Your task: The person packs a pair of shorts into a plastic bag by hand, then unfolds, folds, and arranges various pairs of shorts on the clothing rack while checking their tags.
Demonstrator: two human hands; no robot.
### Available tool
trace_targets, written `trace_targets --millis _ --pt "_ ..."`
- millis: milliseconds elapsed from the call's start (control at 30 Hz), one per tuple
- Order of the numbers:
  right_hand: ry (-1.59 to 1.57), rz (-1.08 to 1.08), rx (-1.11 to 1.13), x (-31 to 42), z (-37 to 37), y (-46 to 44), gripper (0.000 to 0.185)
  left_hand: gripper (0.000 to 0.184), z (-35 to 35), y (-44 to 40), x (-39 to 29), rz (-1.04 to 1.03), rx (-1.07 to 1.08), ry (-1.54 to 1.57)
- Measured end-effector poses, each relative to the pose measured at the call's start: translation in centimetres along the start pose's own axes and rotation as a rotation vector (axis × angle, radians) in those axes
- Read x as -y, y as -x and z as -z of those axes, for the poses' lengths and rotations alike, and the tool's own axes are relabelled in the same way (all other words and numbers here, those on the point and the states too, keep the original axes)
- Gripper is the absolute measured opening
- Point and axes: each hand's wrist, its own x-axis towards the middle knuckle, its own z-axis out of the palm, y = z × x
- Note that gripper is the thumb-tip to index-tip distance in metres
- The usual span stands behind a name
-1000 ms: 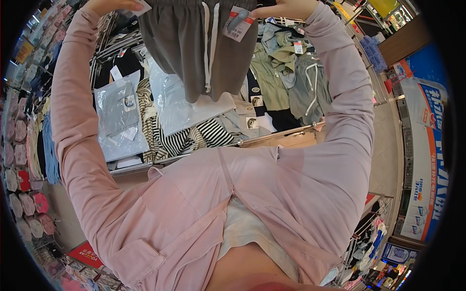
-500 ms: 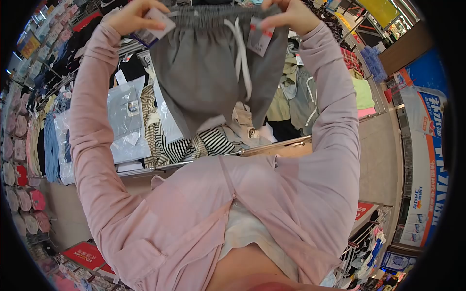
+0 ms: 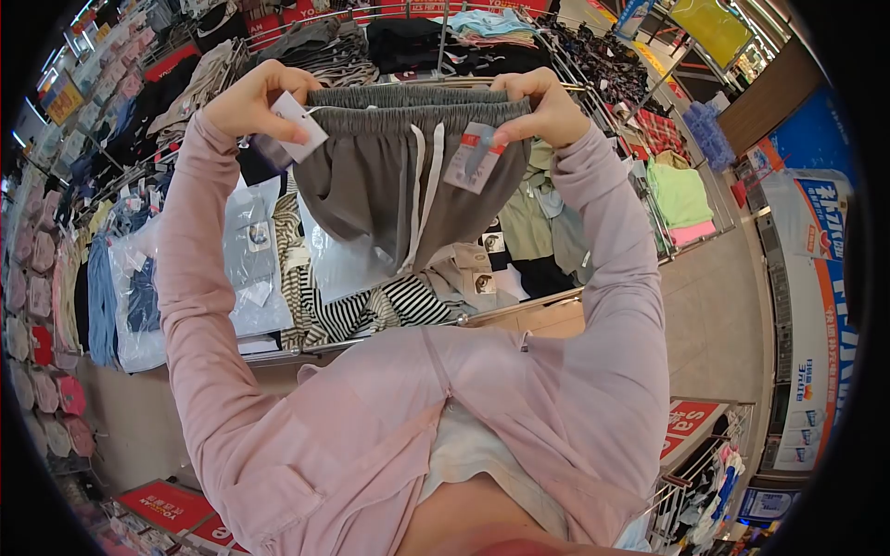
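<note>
A pair of grey shorts (image 3: 362, 176) with a gathered elastic waistband and a white drawstring (image 3: 426, 185) hangs between my hands, above the clothes display. At the waistband's left end, my left hand (image 3: 264, 107) pinches the fabric between thumb and fingers. A white tag (image 3: 299, 128) hangs by that thumb. Gripping the other end of the waistband is my right hand (image 3: 542, 107), closed, its thumb at a red-and-white price tag (image 3: 471, 157). The legs of the shorts hang downward, and the waist opening shows a little at the top.
Beneath the shorts, a display table carries plastic-wrapped garments (image 3: 250, 222), striped clothes (image 3: 348, 310) and olive clothes (image 3: 528, 218). Dark folded clothes (image 3: 408, 46) lie farther back. A metal rail (image 3: 371, 338) runs along the near edge. Red sale signs (image 3: 691, 426) stand on lower racks.
Both hands have come down in view, lowering the shorts. The waistband now shows whole and its opening has tipped into sight; the legs look shorter and more bunched.
</note>
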Motion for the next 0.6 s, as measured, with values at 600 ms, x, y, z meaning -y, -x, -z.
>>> trace_targets --millis 600 --pt "0.646 0.072 -0.129 6.3 -0.6 0.5 0.019 0.038 -5.2 2.6 -5.2 0.079 -0.589 -0.069"
